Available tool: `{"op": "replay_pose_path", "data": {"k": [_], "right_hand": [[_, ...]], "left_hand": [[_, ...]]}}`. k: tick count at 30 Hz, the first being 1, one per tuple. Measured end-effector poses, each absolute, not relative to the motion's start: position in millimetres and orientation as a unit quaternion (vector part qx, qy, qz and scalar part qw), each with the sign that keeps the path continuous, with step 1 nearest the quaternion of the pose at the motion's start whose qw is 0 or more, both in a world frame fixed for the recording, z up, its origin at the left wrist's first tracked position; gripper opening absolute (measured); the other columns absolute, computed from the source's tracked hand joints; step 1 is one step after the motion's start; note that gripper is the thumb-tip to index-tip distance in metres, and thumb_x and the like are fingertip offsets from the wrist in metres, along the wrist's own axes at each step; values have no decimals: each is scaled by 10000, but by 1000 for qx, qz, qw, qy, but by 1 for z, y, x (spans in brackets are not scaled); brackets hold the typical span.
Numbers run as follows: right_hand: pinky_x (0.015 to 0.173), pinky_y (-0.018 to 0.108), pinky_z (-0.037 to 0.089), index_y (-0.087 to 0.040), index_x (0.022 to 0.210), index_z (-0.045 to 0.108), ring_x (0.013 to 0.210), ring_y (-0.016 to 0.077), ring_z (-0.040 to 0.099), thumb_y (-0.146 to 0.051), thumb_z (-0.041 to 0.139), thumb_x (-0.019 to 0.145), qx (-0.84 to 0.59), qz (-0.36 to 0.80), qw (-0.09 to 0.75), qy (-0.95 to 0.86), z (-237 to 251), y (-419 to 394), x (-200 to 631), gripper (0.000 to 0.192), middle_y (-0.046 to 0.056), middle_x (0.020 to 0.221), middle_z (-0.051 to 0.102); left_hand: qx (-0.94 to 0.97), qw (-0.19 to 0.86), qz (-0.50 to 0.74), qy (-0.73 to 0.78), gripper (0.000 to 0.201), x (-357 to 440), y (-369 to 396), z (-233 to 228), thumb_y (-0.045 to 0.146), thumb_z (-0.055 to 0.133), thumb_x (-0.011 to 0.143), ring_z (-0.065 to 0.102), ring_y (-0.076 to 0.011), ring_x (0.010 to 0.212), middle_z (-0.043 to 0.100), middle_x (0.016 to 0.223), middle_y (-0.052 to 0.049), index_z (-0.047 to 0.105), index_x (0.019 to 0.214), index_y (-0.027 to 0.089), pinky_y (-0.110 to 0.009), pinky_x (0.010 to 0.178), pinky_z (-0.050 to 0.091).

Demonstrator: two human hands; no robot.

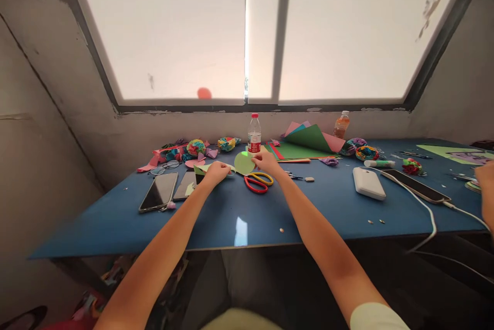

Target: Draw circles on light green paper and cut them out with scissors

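Observation:
My right hand (266,159) pinches the edge of a light green paper circle (244,164), which is held up above the table. To its left, my left hand (218,171) is closed on a piece of light green paper (201,169) whose edges stick out on both sides of the fingers. Just below the circle lie scissors (259,183) with one red and one yellow handle loop; the circle and paper hide their blades. A phone (159,192) and a dark flat object (184,188) with green scraps on it lie left of my left hand.
Behind my hands stands a bottle with a red cap (254,137). Coloured paper sheets (312,144) and paper flowers (196,148) line the back. Rightward are a white power bank (368,183), a charging phone (416,186), a glue stick (379,163) and another person's hand (487,180).

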State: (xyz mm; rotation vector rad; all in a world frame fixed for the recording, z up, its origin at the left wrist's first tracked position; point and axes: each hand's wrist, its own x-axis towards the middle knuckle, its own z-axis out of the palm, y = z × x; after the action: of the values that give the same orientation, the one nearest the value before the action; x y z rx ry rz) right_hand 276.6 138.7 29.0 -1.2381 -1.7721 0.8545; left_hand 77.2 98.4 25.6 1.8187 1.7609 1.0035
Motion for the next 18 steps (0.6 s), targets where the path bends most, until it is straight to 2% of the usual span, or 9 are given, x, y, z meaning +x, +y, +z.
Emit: {"op": "replay_pose_path", "data": {"k": [5, 7, 10, 12, 16, 18], "right_hand": [[610, 224, 415, -126, 637, 636, 624, 148, 609, -175, 558, 749, -574, 261, 357, -689, 29, 149, 296, 145, 57, 613, 654], [667, 246, 416, -112, 718, 650, 764, 189, 626, -162, 528, 779, -628, 220, 353, -658, 28, 152, 307, 145, 109, 729, 677], [772, 292, 415, -91, 819, 651, 999, 259, 576, -163, 507, 829, -698, 184, 337, -604, 27, 157, 325, 161, 182, 931, 658], [808, 317, 434, -76, 880, 644, 1018, 260, 567, -201, 517, 860, -727, 205, 308, -578, 26, 161, 335, 179, 188, 991, 634], [819, 375, 497, -109, 1136, 553, 962, 190, 582, -315, 539, 886, -743, 307, 233, -547, 24, 167, 346, 324, 112, 1123, 569], [820, 393, 502, -137, 1184, 523, 977, 189, 576, -323, 529, 893, -743, 345, 207, -535, 24, 168, 350, 345, 95, 1158, 550]], "left_hand": [[667, 164, 299, 663, 151, 81, 93, 21, 256, 502, 632, 508, -193, 576, 561, 544, -50, 597, 544, 178, -276, 512, 301], [669, 134, 279, 676, 138, 83, 91, 22, 250, 508, 650, 548, -219, 654, 621, 652, -81, 612, 600, 175, -280, 541, 329], [677, 101, 245, 687, 170, 86, 88, 23, 265, 493, 696, 584, -254, 775, 662, 812, -123, 632, 700, 169, -292, 601, 371], [688, 92, 220, 685, 201, 87, 88, 22, 282, 472, 728, 596, -262, 808, 666, 833, -129, 636, 718, 168, -295, 630, 389], [705, 83, 177, 682, 244, 88, 88, 22, 294, 444, 757, 609, -260, 784, 665, 783, -124, 633, 669, 166, -296, 624, 402], [707, 78, 164, 684, 253, 88, 87, 24, 300, 436, 763, 610, -254, 770, 667, 787, -122, 631, 671, 167, -292, 600, 398]]}}
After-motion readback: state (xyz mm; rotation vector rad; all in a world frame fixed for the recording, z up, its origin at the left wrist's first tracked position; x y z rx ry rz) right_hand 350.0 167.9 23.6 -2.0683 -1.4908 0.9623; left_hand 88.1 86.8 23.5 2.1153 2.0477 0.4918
